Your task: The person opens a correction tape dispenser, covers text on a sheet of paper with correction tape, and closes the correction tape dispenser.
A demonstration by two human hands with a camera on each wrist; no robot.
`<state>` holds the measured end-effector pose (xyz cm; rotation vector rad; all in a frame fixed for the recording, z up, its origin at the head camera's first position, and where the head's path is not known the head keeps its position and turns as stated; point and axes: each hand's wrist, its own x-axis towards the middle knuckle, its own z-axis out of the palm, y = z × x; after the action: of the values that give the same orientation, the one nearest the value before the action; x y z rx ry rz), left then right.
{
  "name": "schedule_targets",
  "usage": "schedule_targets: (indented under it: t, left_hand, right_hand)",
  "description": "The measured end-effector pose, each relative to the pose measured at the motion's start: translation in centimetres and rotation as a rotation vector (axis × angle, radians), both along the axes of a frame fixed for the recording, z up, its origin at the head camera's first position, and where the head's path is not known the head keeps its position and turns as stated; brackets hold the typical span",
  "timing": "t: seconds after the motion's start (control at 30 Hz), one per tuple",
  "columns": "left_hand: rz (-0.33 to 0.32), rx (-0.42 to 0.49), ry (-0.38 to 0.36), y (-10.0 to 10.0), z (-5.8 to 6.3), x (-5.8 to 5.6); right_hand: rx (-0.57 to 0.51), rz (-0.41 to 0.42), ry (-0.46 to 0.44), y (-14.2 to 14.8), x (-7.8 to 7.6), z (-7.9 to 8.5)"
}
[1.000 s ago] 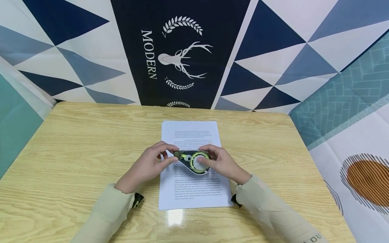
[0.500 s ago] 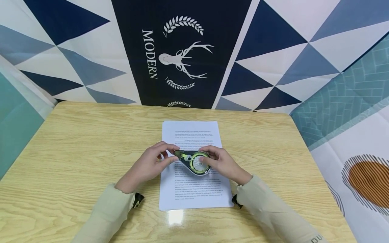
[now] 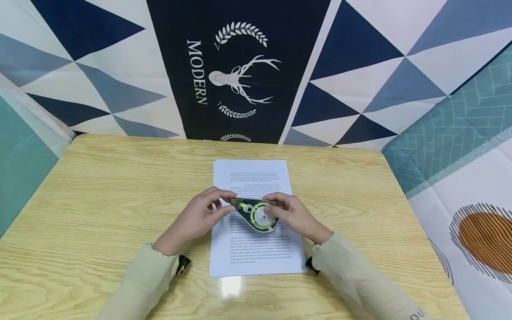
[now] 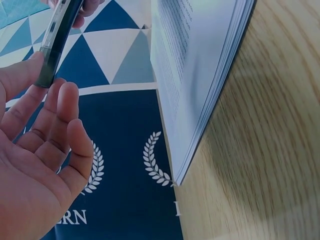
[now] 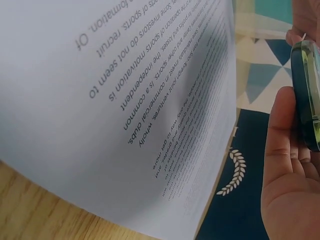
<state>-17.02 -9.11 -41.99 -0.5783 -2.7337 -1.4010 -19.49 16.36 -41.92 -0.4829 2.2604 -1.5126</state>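
Note:
A correction tape dispenser (image 3: 262, 216), black and lime green with a clear round body, is held level above a stack of printed paper (image 3: 260, 262). My left hand (image 3: 198, 215) pinches its narrow, dark capped tip (image 4: 47, 67) between thumb and index finger. The other left fingers curl loosely below, away from the tape, in the left wrist view. My right hand (image 3: 294, 213) grips the wide round end, thumb on the top face and fingers behind and under it. In the right wrist view the dispenser is seen edge-on at the right border.
The paper stack lies on a wood-grain table (image 3: 132, 191), its lines of text facing up. Behind the table's far edge hangs a patterned cloth (image 3: 236, 80) with a deer head and triangles. Both forearms, in beige sleeves (image 3: 138, 280), rest near the table's front.
The hands keep their hold on the correction tape dispenser. My right thumb has slid slightly toward the right on its round face, showing more of the disc.

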Motion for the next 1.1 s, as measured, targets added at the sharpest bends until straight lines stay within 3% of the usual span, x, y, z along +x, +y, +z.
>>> schedule_targets:
  t: [1.1]
  left_hand:
    - [0.034, -0.006, -0.008, 0.36, -0.16, 0.00]
  right_hand:
    - [-0.040, -0.027, -0.051, 0.28, 0.19, -0.20]
